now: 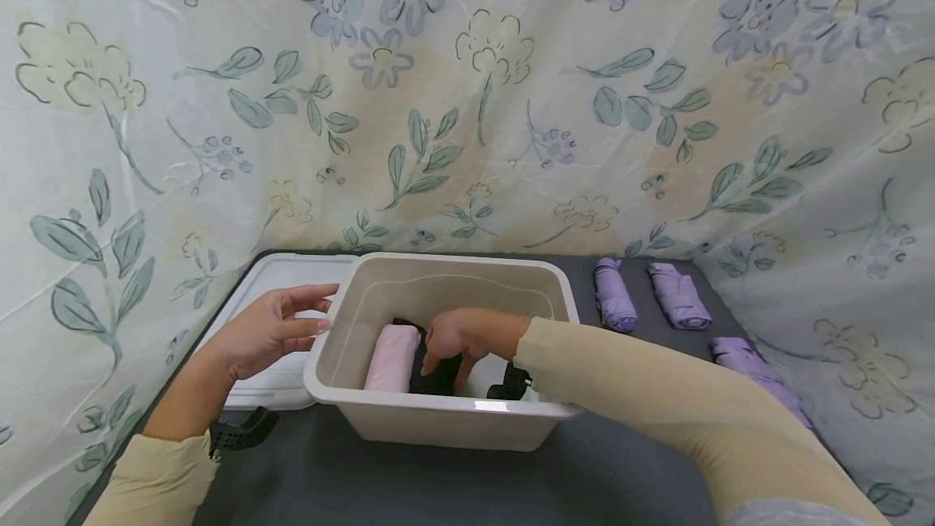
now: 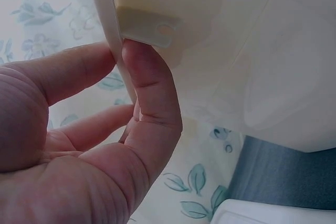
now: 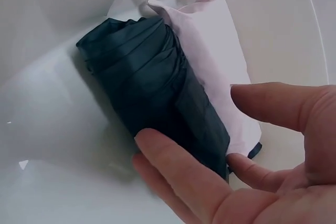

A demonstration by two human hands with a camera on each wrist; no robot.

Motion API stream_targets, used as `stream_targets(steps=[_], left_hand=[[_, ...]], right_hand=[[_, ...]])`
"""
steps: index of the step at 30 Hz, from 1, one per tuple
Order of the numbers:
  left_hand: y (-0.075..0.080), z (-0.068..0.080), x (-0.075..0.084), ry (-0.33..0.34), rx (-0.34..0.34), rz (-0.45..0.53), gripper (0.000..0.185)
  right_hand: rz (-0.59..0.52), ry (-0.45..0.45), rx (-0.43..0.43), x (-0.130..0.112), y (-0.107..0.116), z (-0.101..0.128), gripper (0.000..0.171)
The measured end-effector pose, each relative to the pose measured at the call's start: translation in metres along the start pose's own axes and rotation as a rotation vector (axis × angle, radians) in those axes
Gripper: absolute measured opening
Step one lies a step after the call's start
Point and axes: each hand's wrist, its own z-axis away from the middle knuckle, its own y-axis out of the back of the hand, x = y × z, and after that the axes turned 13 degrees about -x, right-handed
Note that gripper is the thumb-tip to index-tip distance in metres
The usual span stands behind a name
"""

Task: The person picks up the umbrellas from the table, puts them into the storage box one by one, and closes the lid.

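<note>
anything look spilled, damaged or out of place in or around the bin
Nothing stands out as spilled or damaged. The pink roll and dark roll lie side by side in the bin; the purple rolls lie to its right.

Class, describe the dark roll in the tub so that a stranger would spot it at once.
Start with the big beige tub standing on the dark grey table. Look inside it, where the right hand reaches down. The dark roll there is wrinkled and nearly black, unlike the pale pink roll lying right beside it.
</note>
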Motion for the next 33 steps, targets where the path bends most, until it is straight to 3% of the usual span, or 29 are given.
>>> stream_targets(steps=[7,20,33], left_hand=[[0.0,0.0,-0.003,0.002,-0.006,0.012,0.068],[0.001,0.0,-0.003,0.005,-0.006,0.008,0.068],[0.002,0.001,-0.002,0.0,-0.001,0.019,0.068]], right_hand=[[0.035,-0.012,-0.006,-0.002,0.002,0.003,0.056],[0.096,-0.005,-0.008,-0.004,0.013,0.015,0.04],[0.205,0.057,-0.01,-0.007,0.027,0.033,0.045]])
